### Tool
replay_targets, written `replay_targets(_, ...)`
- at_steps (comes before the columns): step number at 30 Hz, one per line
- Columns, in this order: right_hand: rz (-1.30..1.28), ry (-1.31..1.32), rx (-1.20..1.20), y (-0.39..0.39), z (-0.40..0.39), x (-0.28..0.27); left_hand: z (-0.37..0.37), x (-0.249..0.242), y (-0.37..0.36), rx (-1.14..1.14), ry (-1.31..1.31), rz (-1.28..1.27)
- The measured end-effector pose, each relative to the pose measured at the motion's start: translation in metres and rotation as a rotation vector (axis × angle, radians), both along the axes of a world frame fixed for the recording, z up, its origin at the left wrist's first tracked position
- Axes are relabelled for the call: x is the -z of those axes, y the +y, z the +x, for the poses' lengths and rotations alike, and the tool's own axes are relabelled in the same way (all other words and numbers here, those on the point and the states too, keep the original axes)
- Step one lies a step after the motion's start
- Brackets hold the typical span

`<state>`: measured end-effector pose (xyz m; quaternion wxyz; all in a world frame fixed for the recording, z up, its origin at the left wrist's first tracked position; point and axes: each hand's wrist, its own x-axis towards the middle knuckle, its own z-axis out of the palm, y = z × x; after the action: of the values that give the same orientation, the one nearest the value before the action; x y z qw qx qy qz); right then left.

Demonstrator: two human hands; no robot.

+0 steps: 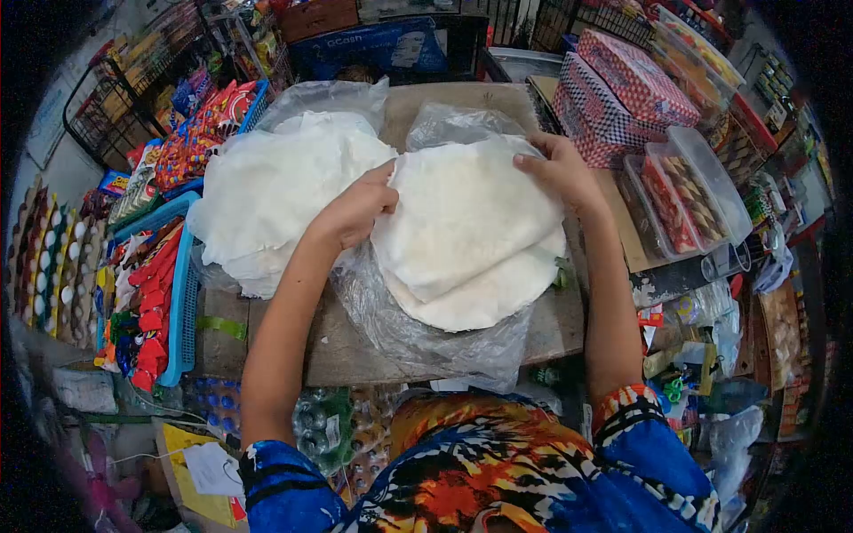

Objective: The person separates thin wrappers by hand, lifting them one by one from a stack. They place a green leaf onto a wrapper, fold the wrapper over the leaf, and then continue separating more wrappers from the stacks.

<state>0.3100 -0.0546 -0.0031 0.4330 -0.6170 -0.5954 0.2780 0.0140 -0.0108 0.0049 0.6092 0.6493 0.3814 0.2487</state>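
Two piles of thin, pale round sheets lie on plastic over a wooden table. My left hand (362, 206) pinches the left edge of the top sheet (471, 213) of the right pile. At that sheet's upper right edge, my right hand (558, 173) grips it between thumb and fingers. Beneath it another round sheet (489, 298) sticks out towards me. The left pile (275, 195) sits beside my left hand, its edges uneven. Clear plastic (426, 333) spreads under the right pile and shows at its top too.
Blue baskets of packets (187, 293) stand along the table's left side, with egg trays (58, 266) beyond. Checkered boxes (622, 98) and clear containers of snacks (684, 195) are at the right. A wire rack (115, 98) is at the back left.
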Motion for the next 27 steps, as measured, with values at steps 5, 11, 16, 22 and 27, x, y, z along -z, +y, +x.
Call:
replay_targets(5,0.093,0.422,-0.109,-0.019,-0.008,-0.027,-0.007,-0.018,0.0,0.082,-0.39,-0.185)
replay_targets(11,0.26,-0.017,0.189,-0.005,0.007,-0.011,-0.014,-0.013,0.01,0.079,-0.407,-0.252)
replay_targets(16,0.352,-0.043,0.153,-0.002,-0.015,-0.01,-0.014,0.002,0.019,0.087,-0.324,-0.23)
replay_targets(22,0.206,-0.102,-0.127,-0.02,-0.065,-0.016,-0.016,-0.016,0.013,0.021,-0.34,-0.334)
replay_targets(27,0.097,-0.055,-0.245,-0.022,-0.077,-0.014,-0.019,-0.014,0.018,-0.024,-0.249,-0.182)
